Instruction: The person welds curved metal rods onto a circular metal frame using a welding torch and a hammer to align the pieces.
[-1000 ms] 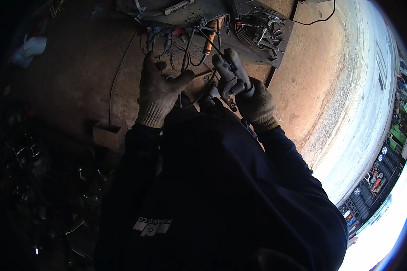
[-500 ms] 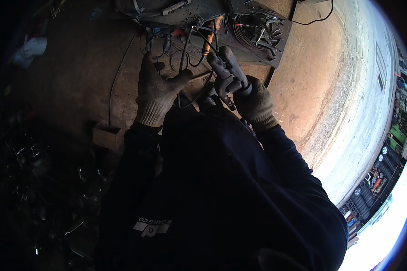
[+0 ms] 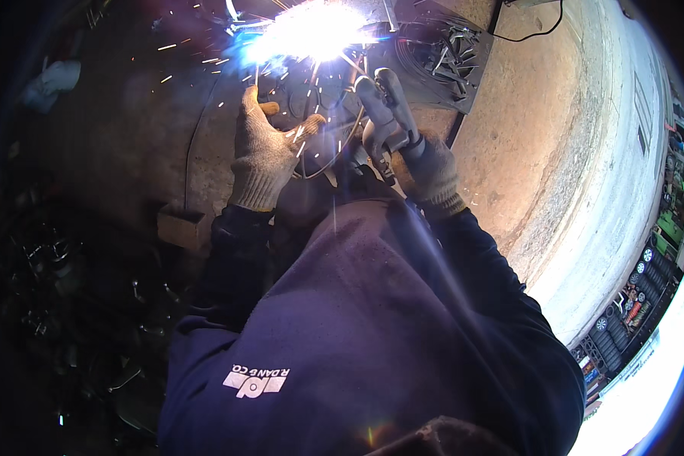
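My left hand (image 3: 262, 156), in a knitted work glove, has its thumb and fingers apart. Its fingertips reach up near the edge of the workbench, just below a blinding welding arc (image 3: 311, 32). Sparks scatter from the arc over the glove. My right hand (image 3: 429, 175), gloved too, is wrapped round a grey tubular metal piece (image 3: 394, 110) with two rounded prongs. Between the hands a thin cable (image 3: 355, 131) curves downward. The glare hides the work at the arc and whatever tool makes it.
A coil of wire and loose metal scraps (image 3: 452, 61) lie on the bench's right side. On the floor at left stands a small box (image 3: 181, 226). Dark clutter (image 3: 53, 258) fills the lower left. Beyond the dusty floor at right runs a pale paved strip (image 3: 615, 152).
A bright arc with flying sparks has appeared over the bench, lighting my gloves and dark blue clothing. The orange handle seen before is lost in glare. Both hands have hardly moved.
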A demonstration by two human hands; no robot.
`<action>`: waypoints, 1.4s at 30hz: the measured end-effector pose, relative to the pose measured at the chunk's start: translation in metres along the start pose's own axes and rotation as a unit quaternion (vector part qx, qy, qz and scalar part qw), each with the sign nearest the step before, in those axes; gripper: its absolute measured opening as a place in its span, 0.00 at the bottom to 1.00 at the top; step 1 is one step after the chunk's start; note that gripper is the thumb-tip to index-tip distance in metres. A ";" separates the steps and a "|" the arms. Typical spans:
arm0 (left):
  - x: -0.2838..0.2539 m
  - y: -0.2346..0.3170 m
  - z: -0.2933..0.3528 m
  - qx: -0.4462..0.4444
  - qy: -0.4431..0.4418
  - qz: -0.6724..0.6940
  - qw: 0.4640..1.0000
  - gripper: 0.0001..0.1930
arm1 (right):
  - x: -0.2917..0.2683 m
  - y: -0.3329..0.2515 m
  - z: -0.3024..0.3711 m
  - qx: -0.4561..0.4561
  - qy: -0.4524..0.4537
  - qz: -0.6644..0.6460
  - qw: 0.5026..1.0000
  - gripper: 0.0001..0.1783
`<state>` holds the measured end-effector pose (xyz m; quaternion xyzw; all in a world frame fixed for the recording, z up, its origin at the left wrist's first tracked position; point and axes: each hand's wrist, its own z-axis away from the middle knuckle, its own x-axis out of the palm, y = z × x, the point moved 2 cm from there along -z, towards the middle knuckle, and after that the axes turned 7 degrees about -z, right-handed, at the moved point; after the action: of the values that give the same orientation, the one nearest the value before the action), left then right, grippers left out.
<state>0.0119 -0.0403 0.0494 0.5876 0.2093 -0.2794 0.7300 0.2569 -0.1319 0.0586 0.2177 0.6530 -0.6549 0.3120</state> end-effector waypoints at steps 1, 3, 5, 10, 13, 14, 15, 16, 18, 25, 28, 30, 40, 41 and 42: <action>-0.002 0.001 0.001 -0.022 -0.027 0.003 0.999 0.62 | -0.004 -0.006 -0.004 -0.007 -0.009 -0.009 1.000 0.21; -0.011 0.004 0.005 -0.034 -0.034 -0.020 0.999 0.61 | 0.001 -0.010 -0.004 -0.009 0.028 -0.027 0.999 0.20; -0.005 -0.002 0.001 0.003 -0.021 -0.069 0.997 0.60 | 0.013 -0.001 0.004 0.022 0.139 -0.037 0.989 0.19; -0.004 0.003 -0.001 0.005 -0.036 -0.038 0.999 0.57 | 0.010 0.004 0.007 0.186 0.138 -0.119 0.965 0.22; 0.000 -0.005 -0.003 0.034 -0.029 -0.023 0.999 0.56 | 0.013 0.007 0.010 0.188 0.135 -0.106 0.967 0.22; 0.001 -0.008 -0.004 0.040 -0.028 -0.018 0.999 0.56 | 0.013 0.006 0.010 0.190 0.131 -0.113 0.966 0.21; 0.000 -0.005 -0.003 0.011 -0.044 -0.012 0.999 0.57 | 0.013 0.005 0.010 0.193 0.127 -0.120 0.966 0.21; -0.002 0.002 -0.001 -0.019 -0.059 -0.006 0.998 0.58 | 0.013 0.005 0.011 0.196 0.123 -0.127 0.965 0.21; -0.003 0.005 0.000 -0.039 -0.065 -0.020 0.997 0.60 | 0.014 0.008 0.011 0.149 0.120 -0.100 0.976 0.21; -0.004 0.007 0.001 -0.049 -0.069 -0.045 0.995 0.61 | 0.012 0.004 0.011 0.190 0.121 -0.121 0.967 0.21; -0.002 0.003 0.002 -0.040 -0.060 -0.048 0.996 0.61 | 0.013 0.006 0.011 0.187 0.115 -0.108 0.970 0.21; -0.002 0.004 0.002 -0.045 -0.060 -0.052 0.996 0.61 | 0.014 0.007 0.010 0.174 0.113 -0.101 0.973 0.20; -0.002 0.003 0.005 -0.020 -0.003 -0.055 0.998 0.58 | 0.011 0.014 0.011 0.071 0.067 -0.065 0.993 0.24; -0.002 0.003 0.004 -0.032 -0.010 -0.053 0.998 0.58 | 0.012 0.015 0.010 0.084 0.072 -0.075 0.991 0.24; -0.001 0.002 0.003 -0.021 -0.008 -0.033 0.999 0.58 | 0.013 0.016 0.011 0.094 0.080 -0.084 0.989 0.24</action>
<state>0.0129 -0.0432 0.0524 0.5626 0.2288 -0.3032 0.7343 0.2603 -0.1436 0.0389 0.2420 0.6271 -0.7181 0.1805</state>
